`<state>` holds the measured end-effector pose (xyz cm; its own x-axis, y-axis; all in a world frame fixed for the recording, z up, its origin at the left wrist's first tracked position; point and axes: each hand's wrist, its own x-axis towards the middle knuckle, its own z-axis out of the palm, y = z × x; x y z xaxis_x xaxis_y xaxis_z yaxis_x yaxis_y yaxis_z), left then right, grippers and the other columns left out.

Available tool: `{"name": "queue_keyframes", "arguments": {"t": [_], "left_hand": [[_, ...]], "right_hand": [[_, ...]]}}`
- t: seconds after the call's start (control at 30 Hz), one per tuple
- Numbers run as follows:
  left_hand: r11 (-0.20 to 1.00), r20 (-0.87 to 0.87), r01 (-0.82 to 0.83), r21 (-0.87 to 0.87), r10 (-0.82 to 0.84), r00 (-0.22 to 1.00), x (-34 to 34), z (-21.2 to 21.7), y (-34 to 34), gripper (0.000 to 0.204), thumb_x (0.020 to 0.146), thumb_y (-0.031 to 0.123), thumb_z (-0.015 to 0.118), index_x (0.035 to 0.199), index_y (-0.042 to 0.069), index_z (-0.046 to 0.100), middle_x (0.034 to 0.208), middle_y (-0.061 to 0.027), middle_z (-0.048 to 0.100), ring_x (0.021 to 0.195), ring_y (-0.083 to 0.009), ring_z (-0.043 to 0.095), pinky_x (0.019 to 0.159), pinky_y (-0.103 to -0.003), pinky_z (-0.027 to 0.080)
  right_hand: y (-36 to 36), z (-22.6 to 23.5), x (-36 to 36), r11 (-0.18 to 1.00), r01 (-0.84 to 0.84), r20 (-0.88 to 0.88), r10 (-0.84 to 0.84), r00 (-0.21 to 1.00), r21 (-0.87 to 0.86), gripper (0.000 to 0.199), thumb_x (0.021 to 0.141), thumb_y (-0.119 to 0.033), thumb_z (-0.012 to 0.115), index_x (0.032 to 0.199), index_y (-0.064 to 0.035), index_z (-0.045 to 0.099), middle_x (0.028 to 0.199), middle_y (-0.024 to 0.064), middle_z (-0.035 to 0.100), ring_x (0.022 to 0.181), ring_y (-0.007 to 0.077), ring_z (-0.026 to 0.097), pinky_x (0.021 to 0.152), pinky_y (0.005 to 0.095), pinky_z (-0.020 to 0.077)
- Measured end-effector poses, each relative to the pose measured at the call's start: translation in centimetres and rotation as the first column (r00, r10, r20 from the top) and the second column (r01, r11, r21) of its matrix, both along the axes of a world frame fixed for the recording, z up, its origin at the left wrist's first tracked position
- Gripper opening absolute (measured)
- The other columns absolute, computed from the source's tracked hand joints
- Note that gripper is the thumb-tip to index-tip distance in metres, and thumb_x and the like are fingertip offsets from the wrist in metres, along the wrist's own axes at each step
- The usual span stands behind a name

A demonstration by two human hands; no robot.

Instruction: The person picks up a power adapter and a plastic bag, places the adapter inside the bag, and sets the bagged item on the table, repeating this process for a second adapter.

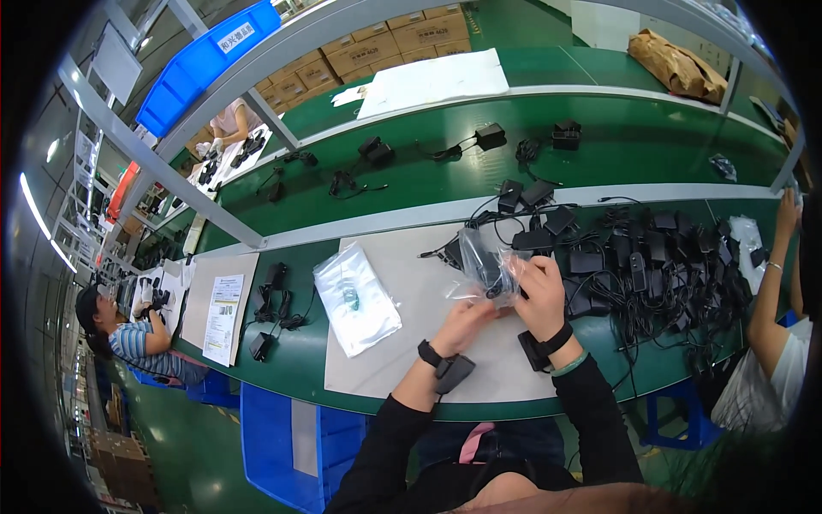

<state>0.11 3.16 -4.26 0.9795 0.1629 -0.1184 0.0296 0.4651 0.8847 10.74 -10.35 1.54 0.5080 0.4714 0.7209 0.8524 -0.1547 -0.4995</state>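
A clear plastic bag with a black adapter inside is held above the grey mat, gripped by the left hand from below and the right hand at its side. The adapter's shape is blurred by the film. A heap of black adapters lies just right, its cables tangled beyond telling apart.

Bright, even overhead light is filling the scene; a strip lamp is glowing at the left rim. Glare is showing on the clear plastic bag and a soft sheen on the green surface. Shadows are staying faint. Fisheye distortion is bending straight rails toward the dark, vignetted corners, where detail is softening.
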Motion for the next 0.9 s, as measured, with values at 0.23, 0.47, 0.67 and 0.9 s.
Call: {"name": "queue_keyframes", "arguments": {"t": [0.23,0.47,0.67,0.9], "left_hand": [[0.97,-0.01,-0.207,-0.13,0.208,0.978,0.5,2.6,-0.4,0.036,0.092,0.019,0.051,0.122,-0.001,0.047,0.111,-0.0086,0.058,0.098,-0.0125,0.054,0.088,-0.028,0.042],[0.856,-0.116,0.015,0.516,0.052,0.992,0.9,2.4,-2.1,0.037,0.092,0.021,0.051,0.12,-0.003,0.048,0.111,-0.0081,0.057,0.093,-0.0118,0.055,0.081,-0.026,0.044],[0.94,0.155,-0.256,0.226,0.225,0.962,0.6,2.5,-2.2,0.032,0.088,0.017,0.058,0.113,-0.002,0.052,0.108,-0.0083,0.057,0.082,-0.0119,0.056,0.073,-0.027,0.045],[0.201,0.541,-0.573,0.795,0.195,0.819,0.7,7.3,-4.0,0.034,0.072,0.002,0.069,0.103,0.005,0.057,0.096,-0.0099,0.059,0.078,-0.0209,0.059,0.068,-0.03,0.048]], "right_hand": [[-0.2,0.9,-0.1,0.991,0.041,0.199,-0.015,0.98,-0.126,0.045,0.056,-0.002,0.064,0.101,-0.0029,0.063,0.101,0.007,0.063,0.089,0.0262,0.055,0.076,0.0346,0.046],[0.2,-0.2,0.1,1.0,0.011,0.082,-0.009,0.997,-0.019,0.044,0.056,-0.004,0.066,0.1,-0.0014,0.062,0.099,0.0079,0.063,0.086,0.0256,0.056,0.072,0.0323,0.0468],[0.3,-1.8,-0.1,0.99,0.085,-0.311,-0.046,0.949,0.112,0.043,0.058,-0.008,0.069,0.1,-0.0031,0.063,0.089,0.009,0.062,0.084,0.0264,0.056,0.072,0.0311,0.0469],[0.3,-1.5,-0.1,0.995,0.054,-0.247,-0.031,0.968,0.086,0.044,0.058,-0.008,0.071,0.101,-0.0041,0.064,0.085,0.0102,0.062,0.074,0.0258,0.057,0.067,0.0314,0.0471]]}}
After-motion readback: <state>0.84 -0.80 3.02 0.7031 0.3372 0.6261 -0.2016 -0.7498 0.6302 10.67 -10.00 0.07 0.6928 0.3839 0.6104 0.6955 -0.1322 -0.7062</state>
